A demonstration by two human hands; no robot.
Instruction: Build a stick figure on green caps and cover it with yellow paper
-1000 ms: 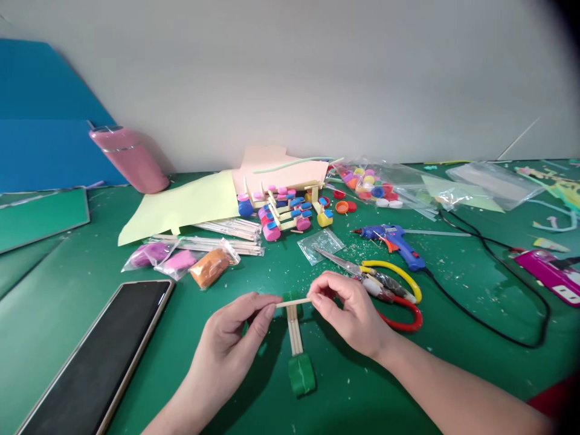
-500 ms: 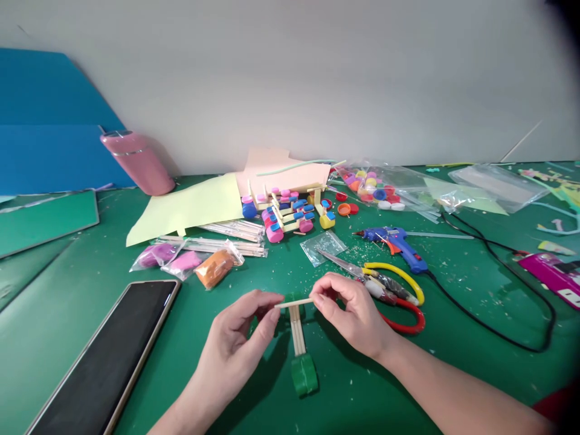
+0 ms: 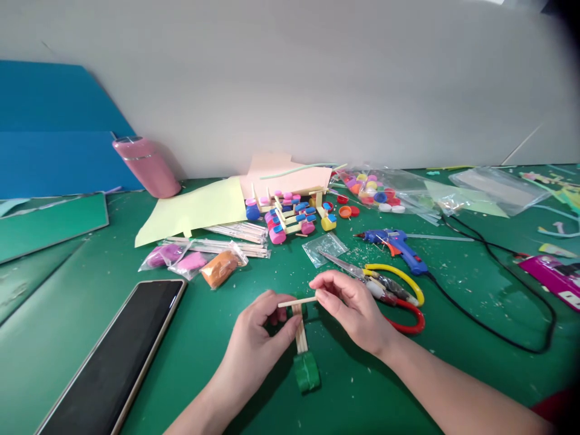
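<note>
My right hand [image 3: 351, 308] pinches the right end of a short, pale wooden stick [image 3: 296, 302] between thumb and index finger. Below that stick lies a small craft piece: a bundle of pale wooden sticks [image 3: 301, 338] with a green cap [image 3: 307, 371] at its near end and another green part at its far end, partly hidden. My left hand [image 3: 265, 332] is at the left of the bundle, its thumb and index finger apart. Its index fingertip is close to the stick's left end, and its thumb tip is beside the bundle. Whether either fingertip touches cannot be made out.
Scissors [image 3: 405, 323] and a blue glue gun [image 3: 399, 244] lie to the right, with a black cord. Ahead are assembled cap-and-stick pieces [image 3: 290, 217] and bagged clay [image 3: 221, 269]. A phone [image 3: 113, 356] lies at left; a pink bottle [image 3: 149, 169] stands near the wall.
My left hand has moved right, and its thumb has come away from the stick's left end toward the bundle. The right hand still pinches the stick. The view has shifted slightly.
</note>
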